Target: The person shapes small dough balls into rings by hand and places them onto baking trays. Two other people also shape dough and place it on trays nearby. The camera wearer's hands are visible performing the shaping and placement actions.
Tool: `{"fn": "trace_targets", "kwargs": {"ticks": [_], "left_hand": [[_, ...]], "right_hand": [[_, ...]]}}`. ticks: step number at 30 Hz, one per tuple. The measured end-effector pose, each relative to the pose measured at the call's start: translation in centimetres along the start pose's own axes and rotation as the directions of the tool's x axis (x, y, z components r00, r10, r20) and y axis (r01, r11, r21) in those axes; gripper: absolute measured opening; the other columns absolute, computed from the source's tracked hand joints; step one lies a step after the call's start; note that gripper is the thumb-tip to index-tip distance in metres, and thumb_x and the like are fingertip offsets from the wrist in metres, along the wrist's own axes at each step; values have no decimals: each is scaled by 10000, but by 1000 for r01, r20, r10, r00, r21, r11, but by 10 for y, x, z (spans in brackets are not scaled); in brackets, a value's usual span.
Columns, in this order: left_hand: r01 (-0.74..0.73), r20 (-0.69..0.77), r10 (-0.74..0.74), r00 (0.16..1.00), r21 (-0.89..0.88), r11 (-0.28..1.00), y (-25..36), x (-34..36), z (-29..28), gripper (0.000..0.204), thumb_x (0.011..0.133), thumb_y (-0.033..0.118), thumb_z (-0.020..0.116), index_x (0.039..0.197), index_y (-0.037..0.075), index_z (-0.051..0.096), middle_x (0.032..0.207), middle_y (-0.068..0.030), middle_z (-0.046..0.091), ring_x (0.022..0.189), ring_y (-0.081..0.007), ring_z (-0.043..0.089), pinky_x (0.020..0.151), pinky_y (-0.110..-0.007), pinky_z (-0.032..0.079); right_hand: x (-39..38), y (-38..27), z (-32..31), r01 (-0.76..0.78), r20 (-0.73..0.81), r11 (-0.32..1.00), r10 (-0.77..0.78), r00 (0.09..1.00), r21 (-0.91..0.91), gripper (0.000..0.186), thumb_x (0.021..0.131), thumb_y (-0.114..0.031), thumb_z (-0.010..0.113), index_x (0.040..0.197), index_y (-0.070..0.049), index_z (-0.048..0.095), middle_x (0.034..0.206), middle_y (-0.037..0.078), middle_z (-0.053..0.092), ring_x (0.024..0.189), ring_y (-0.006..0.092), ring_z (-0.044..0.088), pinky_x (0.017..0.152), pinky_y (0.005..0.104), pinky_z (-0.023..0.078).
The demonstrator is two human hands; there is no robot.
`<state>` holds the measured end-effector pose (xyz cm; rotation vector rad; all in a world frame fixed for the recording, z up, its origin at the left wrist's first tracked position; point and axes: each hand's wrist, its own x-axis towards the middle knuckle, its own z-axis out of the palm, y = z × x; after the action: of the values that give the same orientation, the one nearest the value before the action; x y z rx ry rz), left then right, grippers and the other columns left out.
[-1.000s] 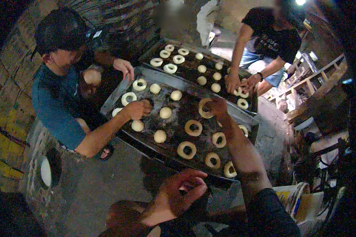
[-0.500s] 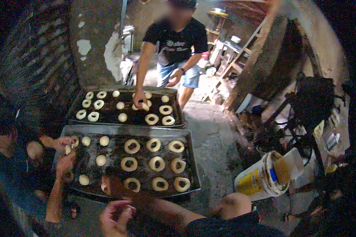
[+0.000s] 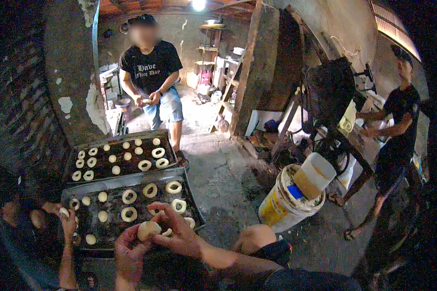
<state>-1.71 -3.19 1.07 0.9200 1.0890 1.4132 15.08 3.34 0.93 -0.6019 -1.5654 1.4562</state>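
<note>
Above the near edge of the baking tray [image 3: 114, 185], my left hand [image 3: 127, 250] and my right hand [image 3: 178, 233] are together on a pale dough ball [image 3: 149, 229]. The fingers of both hands close round the dough from either side. Part of the piece is hidden by my fingers. Behind my hands on this tray lie dough rings [image 3: 174, 187] toward the right. Smooth round balls [image 3: 103, 217] of dough sit toward its left. My right forearm covers the tray's near right corner.
A second tray [image 3: 101, 167] of rings and balls adjoins beyond. At left, a co-worker's hand [image 3: 69, 223] holds dough; a seated person [image 3: 150, 63] opposite holds a piece too. A white bucket [image 3: 281, 206] with a plastic container [image 3: 314, 174] stands right. Another person [image 3: 398, 116] is farther right.
My right hand has come back from the tray and joined my left on a dough ball. The person opposite has drawn back from the far tray. My view has swung right and up.
</note>
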Motion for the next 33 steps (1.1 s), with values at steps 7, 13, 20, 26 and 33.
{"fn": "trace_targets", "kwargs": {"ticks": [7,13,20,26,33], "left_hand": [[-148,-132,151,980,28,989,-9,-12,45,396,821,-14,684,1191,48,557,1004,-52,664,914,-163,637,877,-312,511],[-124,152,76,985,337,933,-6,-10,48,633,804,-41,703,1366,95,446,1015,-69,649,921,-160,640,798,-318,543],[-279,-20,326,945,472,836,-15,4,17,578,753,-81,576,1304,73,490,1028,-79,644,852,-178,656,759,-303,549],[-36,118,129,985,-588,808,10,-13,-8,554,726,24,644,1261,62,505,1123,-111,634,890,-201,672,829,-327,555],[5,91,51,995,-528,849,30,-19,-50,526,966,378,494,1390,71,435,903,-96,615,820,-213,597,693,-340,484]], "right_hand": [[-42,-24,-15,13,-148,908,-82,986,-419,547,777,-92,768,1288,-103,574,933,75,693,866,170,683,744,304,552],[-31,-14,-39,123,-69,808,-198,978,-577,290,678,-54,717,967,-39,703,914,93,650,777,222,650,640,309,518],[-40,-22,-16,-260,47,896,261,964,361,533,794,-171,719,1278,-25,550,958,52,604,884,161,585,806,318,479],[6,-49,-3,-346,278,875,258,925,339,859,704,129,633,1452,-173,338,1089,118,570,887,215,617,723,318,518],[23,-4,23,-445,355,881,473,807,-161,444,850,-63,674,1274,-18,548,1070,79,666,876,186,650,814,309,515]]}}
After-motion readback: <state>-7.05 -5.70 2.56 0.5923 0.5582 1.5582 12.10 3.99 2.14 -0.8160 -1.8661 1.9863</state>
